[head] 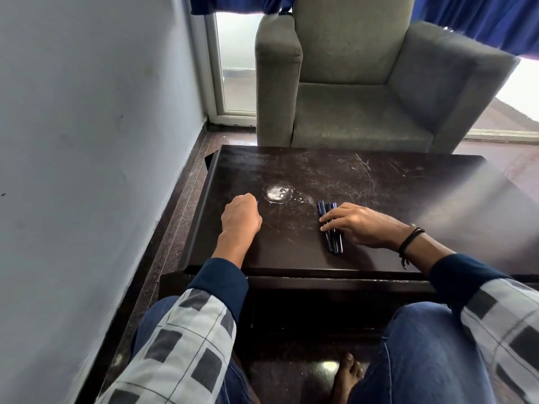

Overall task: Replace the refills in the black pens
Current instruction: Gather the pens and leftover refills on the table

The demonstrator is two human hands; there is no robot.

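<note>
Black pens (332, 228) lie bunched on the table (379, 182) under the right hand (358, 227), its flat fingers (331, 221) spread; the left hand (240, 217) is fisted, contents unclear; a grey armchair (364, 83) stands behind.

One head-worn camera looks forward and down, close over the dark table (364, 182).

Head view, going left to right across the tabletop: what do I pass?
Left hand, closed in a fist → whitish round stain → bundle of black pens → right hand, fingers resting on the pens.
</note>
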